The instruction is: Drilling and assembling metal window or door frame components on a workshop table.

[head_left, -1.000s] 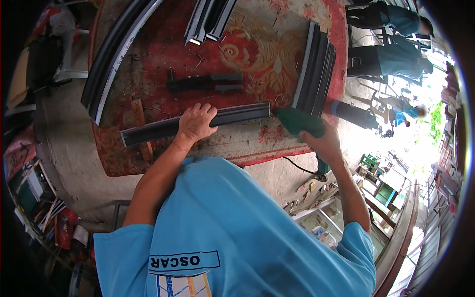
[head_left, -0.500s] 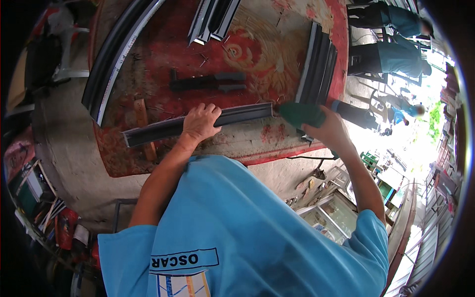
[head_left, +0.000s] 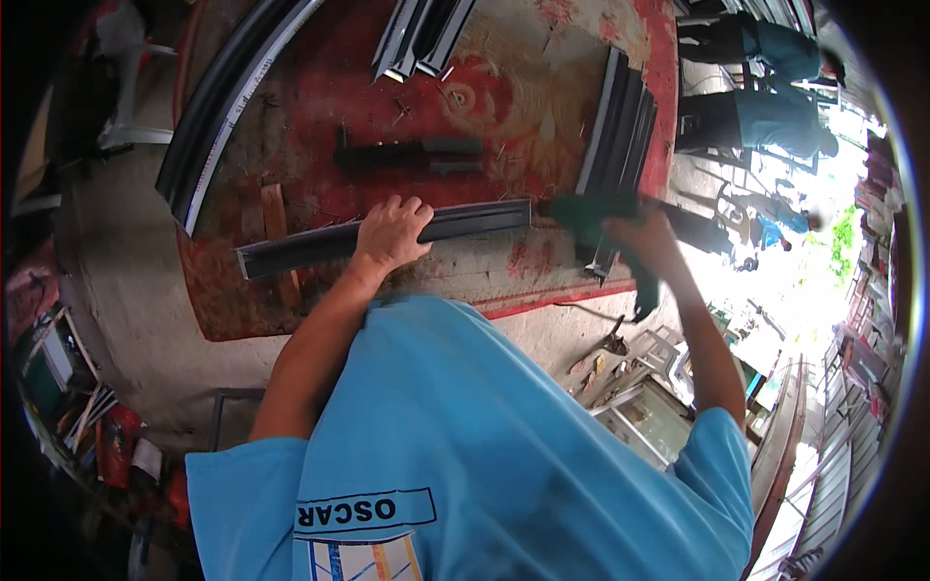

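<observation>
A short black channel-shaped profile (head_left: 475, 223) lies crosswise near the table's front edge. My left hand (head_left: 392, 235) is closed over its middle, fingers on the far edge. At the profile's right end, my right hand (head_left: 647, 240) grips a dark green power drill (head_left: 584, 213) by its rear body. The drill's handle hangs toward me, and its front end is close to the profile's end. Motion blurs the drill and right hand; contact with the profile cannot be made out. Beneath the profile's left part runs a wooden strip (head_left: 275, 215).
The red patterned table cover (head_left: 523, 87) carries a dark tool (head_left: 412, 155), scattered nails or screws, and black profiles at the right (head_left: 620, 126), far side (head_left: 421, 39) and left (head_left: 208, 126). Beyond the table's right edge are people in teal shirts (head_left: 780, 121).
The drill's handle has swung into view below my right hand, which has shifted its grip on the body. My left hand stays on the profile.
</observation>
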Motion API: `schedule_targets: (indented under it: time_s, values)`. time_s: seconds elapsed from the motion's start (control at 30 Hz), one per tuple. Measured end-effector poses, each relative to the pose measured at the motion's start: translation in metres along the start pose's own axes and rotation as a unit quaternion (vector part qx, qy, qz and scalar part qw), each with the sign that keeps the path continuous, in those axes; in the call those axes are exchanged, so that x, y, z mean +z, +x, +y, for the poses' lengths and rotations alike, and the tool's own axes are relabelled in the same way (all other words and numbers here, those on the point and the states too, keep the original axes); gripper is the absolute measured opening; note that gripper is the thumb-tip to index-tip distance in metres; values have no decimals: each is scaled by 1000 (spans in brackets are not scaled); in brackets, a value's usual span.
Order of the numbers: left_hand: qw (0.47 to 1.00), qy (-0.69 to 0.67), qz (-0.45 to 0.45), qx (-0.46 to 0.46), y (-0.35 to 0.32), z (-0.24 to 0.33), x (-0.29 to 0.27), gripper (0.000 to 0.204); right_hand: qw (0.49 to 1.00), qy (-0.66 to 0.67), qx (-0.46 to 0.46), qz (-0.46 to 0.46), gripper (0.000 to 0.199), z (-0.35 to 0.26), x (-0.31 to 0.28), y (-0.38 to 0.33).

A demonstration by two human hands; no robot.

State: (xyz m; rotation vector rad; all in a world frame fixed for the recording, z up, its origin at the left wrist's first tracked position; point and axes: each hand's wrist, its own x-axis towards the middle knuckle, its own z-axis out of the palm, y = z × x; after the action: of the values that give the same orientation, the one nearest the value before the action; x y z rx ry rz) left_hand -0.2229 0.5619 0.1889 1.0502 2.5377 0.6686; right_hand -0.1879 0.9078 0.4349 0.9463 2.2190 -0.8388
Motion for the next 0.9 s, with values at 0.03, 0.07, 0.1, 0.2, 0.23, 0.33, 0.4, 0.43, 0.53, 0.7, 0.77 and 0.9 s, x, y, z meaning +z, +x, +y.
schedule_targets:
  time_s: [0.03, 0.07, 0.1, 0.2, 0.23, 0.33, 0.4, 0.43, 0.53, 0.7, 0.77, 0.9]
  values:
    - [1000, 9, 2, 5, 1, 0, 1, 48, 998, -33, -48, 29, 45, 3, 13, -15]
    - [1000, 10, 0, 3, -2, 2, 1, 48, 992, -66, -93, 55, 46, 7, 24, -29]
    - [1000, 3, 3, 1, -2, 3, 1, 48, 981, -116, -133, 82, 46, 7, 29, -37]
    - [1000, 4, 2, -8, 0, 0, -3, 47, 1000, -24, 16, 4, 48, -27, 6, -59]
    - [1000, -4, -2, -15, 0, 1, -3, 45, 999, -28, -11, 17, 49, -25, 3, -65]
    - [1000, 5, -12, -21, -1, 2, -4, 44, 998, -30, -42, 39, 51, -12, 5, -72]
    - [1000, 9, -9, -15, 2, 3, -4, 44, 998, -8, -44, 53, 51, 1, 15, -70]
    - [1000, 14, -8, -13, 1, 3, -4, 45, 997, 13, -46, 62, 51, 8, 21, -69]
    - [1000, 9, 14, -3, 2, 2, -1, 46, 996, 19, -44, 72, 51, 20, 30, -67]
    - [1000, 13, 18, -1, 0, 1, 1, 47, 997, -5, -54, 59, 49, 27, 34, -63]
    - [1000, 14, 21, -1, 0, 1, 1, 47, 997, -7, -52, 50, 49, 26, 35, -63]
    - [1000, 15, 26, -2, -1, 1, 1, 48, 997, -8, -55, 51, 49, 26, 37, -62]
